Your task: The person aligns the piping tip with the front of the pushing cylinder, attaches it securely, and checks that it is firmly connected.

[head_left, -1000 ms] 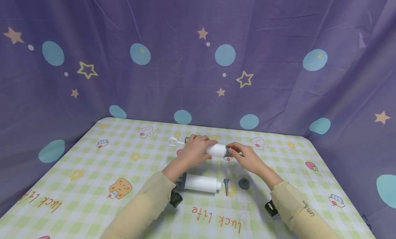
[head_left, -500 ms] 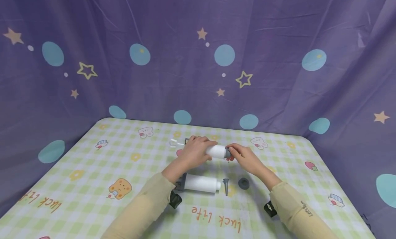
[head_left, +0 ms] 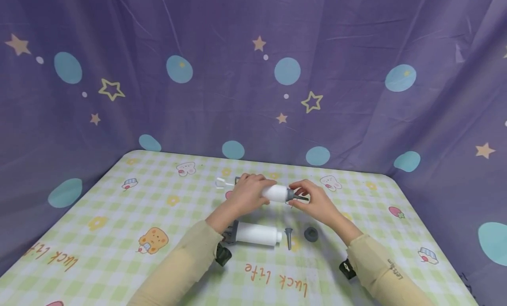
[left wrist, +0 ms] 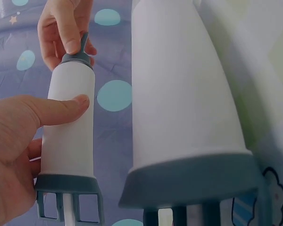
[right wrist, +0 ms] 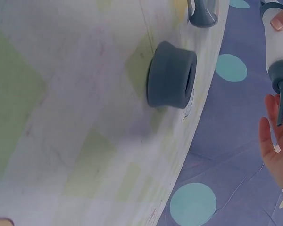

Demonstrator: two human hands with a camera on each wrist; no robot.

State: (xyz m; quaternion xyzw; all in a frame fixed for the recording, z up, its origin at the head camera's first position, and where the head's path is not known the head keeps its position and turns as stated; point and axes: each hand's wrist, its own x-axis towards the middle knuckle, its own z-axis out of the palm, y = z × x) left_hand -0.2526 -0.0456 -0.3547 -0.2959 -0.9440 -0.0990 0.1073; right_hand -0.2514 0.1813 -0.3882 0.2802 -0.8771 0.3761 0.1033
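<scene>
A white syringe [head_left: 275, 193] with a grey finger-grip end is held sideways above the far part of the table. My left hand [head_left: 250, 192] grips its barrel, with the thumb across it in the left wrist view. A white plunger rod with a ring handle [head_left: 221, 182] sticks out at the left. On the right end sits a grey cap with a thin nozzle [head_left: 300, 197] pointing right. My right hand [head_left: 314, 200] has its thumb and fingers round this cap [left wrist: 76, 57]. In the right wrist view some fingers [right wrist: 269, 113] extend beside the nozzle.
A second white syringe [head_left: 256, 234] lies on the checked tablecloth [head_left: 174, 235] nearer me, its tip to the right. Beside that tip lie a loose grey nozzle [head_left: 288, 238] and a grey ring-shaped cap [head_left: 310, 234]. A purple curtain [head_left: 222, 99] hangs behind the table.
My right fingers have spread and shifted around the cap, so the thin nozzle now shows between them. The left hand keeps its hold on the barrel, and the plunger's ring handle has changed its angle.
</scene>
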